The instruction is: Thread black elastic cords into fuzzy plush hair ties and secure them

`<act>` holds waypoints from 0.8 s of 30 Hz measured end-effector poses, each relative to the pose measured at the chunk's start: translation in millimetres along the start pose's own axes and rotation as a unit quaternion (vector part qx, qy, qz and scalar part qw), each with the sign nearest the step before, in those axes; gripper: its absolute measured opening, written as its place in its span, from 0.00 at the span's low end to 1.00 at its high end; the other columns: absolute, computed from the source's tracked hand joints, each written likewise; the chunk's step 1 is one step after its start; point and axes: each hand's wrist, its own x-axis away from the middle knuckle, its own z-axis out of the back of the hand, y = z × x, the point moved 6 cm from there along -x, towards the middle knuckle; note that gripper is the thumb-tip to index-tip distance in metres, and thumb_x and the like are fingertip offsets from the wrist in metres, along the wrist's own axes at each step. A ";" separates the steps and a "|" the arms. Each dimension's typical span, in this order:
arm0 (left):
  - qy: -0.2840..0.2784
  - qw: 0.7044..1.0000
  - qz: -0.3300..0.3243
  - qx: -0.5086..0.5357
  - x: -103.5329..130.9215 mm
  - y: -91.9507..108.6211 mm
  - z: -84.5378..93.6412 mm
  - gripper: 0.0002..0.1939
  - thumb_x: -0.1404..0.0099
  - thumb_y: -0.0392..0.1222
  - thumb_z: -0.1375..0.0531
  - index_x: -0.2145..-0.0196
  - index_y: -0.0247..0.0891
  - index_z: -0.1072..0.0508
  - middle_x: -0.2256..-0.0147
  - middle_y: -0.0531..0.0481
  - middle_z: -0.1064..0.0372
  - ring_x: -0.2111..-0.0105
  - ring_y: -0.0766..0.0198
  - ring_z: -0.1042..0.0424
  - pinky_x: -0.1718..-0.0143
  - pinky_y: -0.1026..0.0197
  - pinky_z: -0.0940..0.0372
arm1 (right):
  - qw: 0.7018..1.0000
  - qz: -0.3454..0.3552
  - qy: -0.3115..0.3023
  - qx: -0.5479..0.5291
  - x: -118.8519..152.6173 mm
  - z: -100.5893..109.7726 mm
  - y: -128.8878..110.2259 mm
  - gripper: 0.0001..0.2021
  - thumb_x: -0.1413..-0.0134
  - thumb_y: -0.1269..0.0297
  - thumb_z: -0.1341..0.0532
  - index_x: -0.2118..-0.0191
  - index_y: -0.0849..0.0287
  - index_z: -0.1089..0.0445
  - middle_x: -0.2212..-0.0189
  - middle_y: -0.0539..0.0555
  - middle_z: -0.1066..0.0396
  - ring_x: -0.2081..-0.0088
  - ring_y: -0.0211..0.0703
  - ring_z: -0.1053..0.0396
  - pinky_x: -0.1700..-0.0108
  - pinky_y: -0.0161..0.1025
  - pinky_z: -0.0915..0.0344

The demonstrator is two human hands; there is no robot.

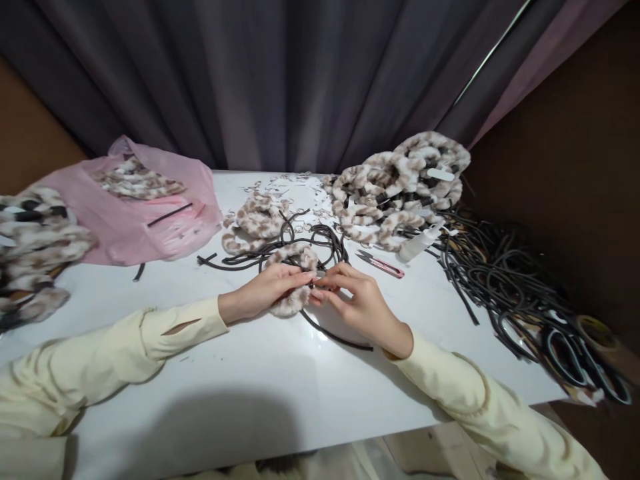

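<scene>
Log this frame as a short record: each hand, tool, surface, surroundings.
Left hand: holding a spotted fluffy ring
Right hand: at the ring's right side, exact grip unclear
Tool: pink-handled snips, lying beyond the right hand
Surface: white table
Left side: pink plastic bag
Right side: heap of dark cords
Backdrop: dark curtain
</scene>
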 end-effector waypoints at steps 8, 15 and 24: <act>0.025 0.993 -0.020 -0.110 2.5 9.3 -0.7 0.16 0.43 0.50 0.40 0.78 0.33 0.33 0.81 0.56 0.41 0.81 0.73 0.45 0.79 0.68 0.50 | 0.984 0.123 0.022 0.128 4.4 -6.8 -15.2 0.08 0.43 0.72 0.48 0.70 0.61 0.34 0.73 0.55 0.36 0.70 0.41 0.42 0.69 0.37 0.39; 0.012 0.990 -0.019 -0.142 3.7 11.9 -3.8 0.18 0.43 0.50 0.40 0.80 0.33 0.36 0.82 0.56 0.43 0.81 0.73 0.45 0.79 0.67 0.51 | 0.951 0.189 0.024 0.243 6.8 -9.9 -25.2 0.07 0.44 0.72 0.46 0.72 0.62 0.35 0.77 0.54 0.39 0.72 0.42 0.46 0.71 0.38 0.43; -0.033 0.999 0.007 -0.034 3.4 5.0 -6.2 0.14 0.41 0.48 0.40 0.73 0.31 0.28 0.74 0.45 0.27 0.74 0.65 0.29 0.69 0.65 0.36 | 0.943 0.207 0.024 0.258 6.3 -6.1 -21.3 0.11 0.39 0.70 0.51 0.70 0.62 0.34 0.76 0.55 0.37 0.71 0.42 0.43 0.70 0.38 0.44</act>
